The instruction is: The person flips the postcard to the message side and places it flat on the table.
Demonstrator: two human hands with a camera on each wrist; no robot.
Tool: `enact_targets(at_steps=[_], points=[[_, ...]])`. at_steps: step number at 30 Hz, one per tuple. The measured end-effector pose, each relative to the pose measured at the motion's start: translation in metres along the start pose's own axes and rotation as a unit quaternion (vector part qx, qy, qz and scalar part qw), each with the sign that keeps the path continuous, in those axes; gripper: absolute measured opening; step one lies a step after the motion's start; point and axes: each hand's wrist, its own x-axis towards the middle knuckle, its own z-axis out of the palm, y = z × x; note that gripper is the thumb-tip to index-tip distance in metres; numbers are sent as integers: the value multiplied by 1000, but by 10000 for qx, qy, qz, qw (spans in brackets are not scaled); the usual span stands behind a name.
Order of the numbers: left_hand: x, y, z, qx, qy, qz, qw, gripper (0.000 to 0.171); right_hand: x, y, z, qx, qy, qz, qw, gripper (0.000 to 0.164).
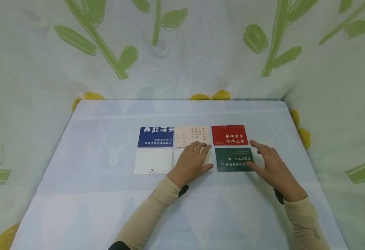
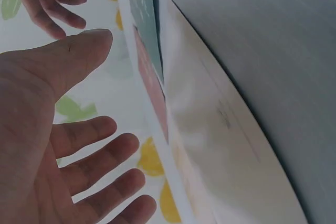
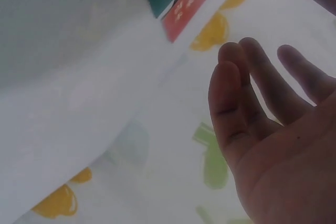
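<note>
Cards lie flat in two rows of three in the head view. The far row holds a blue card [image 1: 156, 137], a cream card [image 1: 183, 133] and a red card [image 1: 229, 135]. Nearer are a white card [image 1: 153, 161], another white card [image 1: 177, 154] partly hidden under my left hand, and a green card [image 1: 232, 161]. My left hand [image 1: 191, 163] hovers over that middle white card, fingers loosely bent and holding nothing. At the green card's right edge is my right hand [image 1: 271, 170], thumb and fingers spread apart, gripping nothing.
The cards lie on a table [image 1: 107, 208] covered with a pale blue and white patterned cloth. A white curtain [image 1: 213, 52] with green leaves and yellow shapes surrounds the table at the back and sides.
</note>
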Motion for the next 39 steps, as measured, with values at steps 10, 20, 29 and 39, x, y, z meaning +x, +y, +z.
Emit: enact_targets(at_steps=[10, 20, 29, 39], points=[[24, 18, 8, -70, -408, 37, 9991, 82, 2, 9, -6, 90, -154, -267, 9995, 88], [32, 24, 17, 99, -671, -28, 9977, 81, 4, 13, -3, -2, -562, 57, 9984, 93], [35, 27, 22, 236, -632, -27, 9977, 82, 9, 23, 4, 32, -865, 198, 9960, 93], [36, 32, 23, 429, -476, 94, 9979, 79, 13, 33, 13, -382, -1192, 649, 9900, 96]])
